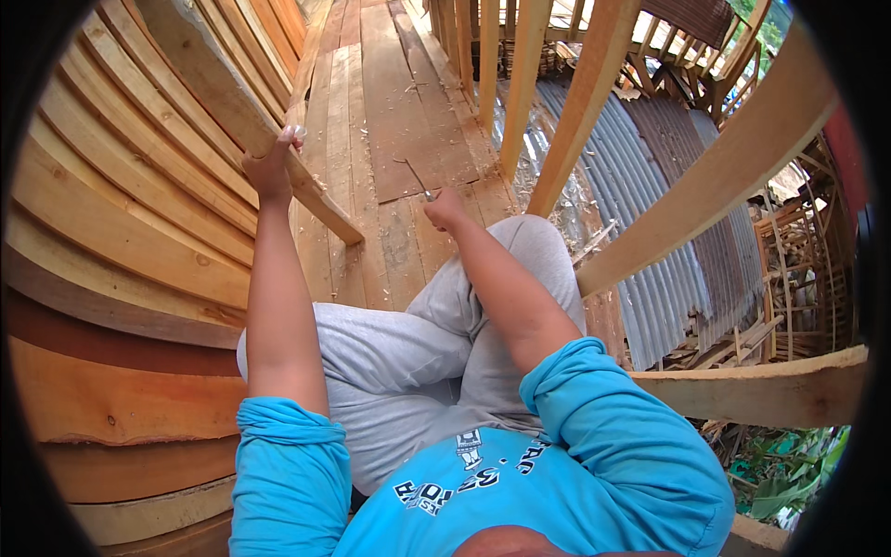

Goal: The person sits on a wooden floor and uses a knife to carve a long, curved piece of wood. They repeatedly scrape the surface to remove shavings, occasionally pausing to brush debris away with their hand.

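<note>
My left hand [270, 170] is wrapped round a long, pale wooden plank [209, 70], with the fingertips showing over its upper edge. The plank slants from the upper left down toward the middle, and its near end lies low at the floorboards; whether it touches them I cannot tell. In my closed right hand [447, 210], just above my knee, is a slim tool with a thin dark shaft [418, 178]. Its shaft points forward and slightly left, away from the plank. The handle is mostly hidden in my fist.
I sit with legs folded on a wooden floor [394, 246] strewn with shavings. A wall of boards [139, 218] rises close on my left. Upright wooden posts [580, 116] line the right edge, with a corrugated metal roof [640, 204] beyond and below. Leafy plants [789, 473] show at lower right.
</note>
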Action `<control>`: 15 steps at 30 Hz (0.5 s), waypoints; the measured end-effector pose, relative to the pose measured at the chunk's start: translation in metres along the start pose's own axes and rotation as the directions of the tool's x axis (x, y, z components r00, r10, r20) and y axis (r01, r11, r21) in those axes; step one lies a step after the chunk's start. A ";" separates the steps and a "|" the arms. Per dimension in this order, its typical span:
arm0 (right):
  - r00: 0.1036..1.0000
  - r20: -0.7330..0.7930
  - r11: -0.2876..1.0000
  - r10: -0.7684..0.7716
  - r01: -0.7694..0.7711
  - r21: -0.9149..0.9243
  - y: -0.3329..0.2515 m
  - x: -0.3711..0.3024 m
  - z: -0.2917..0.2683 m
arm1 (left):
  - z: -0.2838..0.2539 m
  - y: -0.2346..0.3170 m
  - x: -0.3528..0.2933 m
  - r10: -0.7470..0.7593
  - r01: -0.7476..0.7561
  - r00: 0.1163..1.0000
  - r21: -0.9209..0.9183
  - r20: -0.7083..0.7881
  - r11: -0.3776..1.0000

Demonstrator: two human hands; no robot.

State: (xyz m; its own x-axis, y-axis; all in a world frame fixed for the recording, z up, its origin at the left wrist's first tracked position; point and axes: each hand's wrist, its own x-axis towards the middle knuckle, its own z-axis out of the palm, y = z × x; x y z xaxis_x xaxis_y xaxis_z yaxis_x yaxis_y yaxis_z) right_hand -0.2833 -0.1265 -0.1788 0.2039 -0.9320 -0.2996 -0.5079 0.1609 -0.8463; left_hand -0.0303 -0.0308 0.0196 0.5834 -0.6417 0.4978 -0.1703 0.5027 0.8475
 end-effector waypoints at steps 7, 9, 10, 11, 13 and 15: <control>0.973 0.178 0.976 -0.144 0.169 -0.135 -0.005 0.016 -0.003 | -0.001 0.002 -0.022 -0.047 0.046 0.999 -0.083 -0.005 0.995; 0.929 0.362 0.996 -0.082 0.063 0.066 -0.037 -0.014 0.010 | -0.023 0.006 -0.031 -0.041 0.039 0.999 -0.103 -0.020 0.994; 0.928 0.338 0.988 -0.155 0.153 0.031 -0.051 -0.024 0.011 | -0.027 0.009 -0.036 -0.047 0.045 0.999 -0.114 -0.008 0.992; 0.922 0.313 0.970 -0.230 0.243 -0.002 -0.067 -0.034 0.015 | -0.032 0.011 -0.040 -0.010 0.011 1.000 -0.125 0.007 0.992; 0.907 0.289 0.946 -0.307 0.325 -0.014 -0.090 -0.044 0.020 | -0.037 0.006 -0.044 0.060 -0.052 0.997 -0.159 0.046 0.986; 0.899 0.309 0.948 -0.310 0.316 0.033 -0.110 -0.055 0.030 | -0.044 0.003 -0.046 0.103 -0.079 0.990 -0.225 0.099 0.971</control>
State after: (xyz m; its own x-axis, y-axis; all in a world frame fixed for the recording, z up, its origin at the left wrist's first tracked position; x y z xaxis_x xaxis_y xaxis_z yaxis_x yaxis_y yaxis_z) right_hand -0.2137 -0.0837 -0.0826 0.5993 -0.7877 -0.1427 -0.3895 -0.1313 -0.9116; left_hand -0.0227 0.0260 -0.0086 0.4808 -0.6408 0.5985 -0.0328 0.6689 0.7426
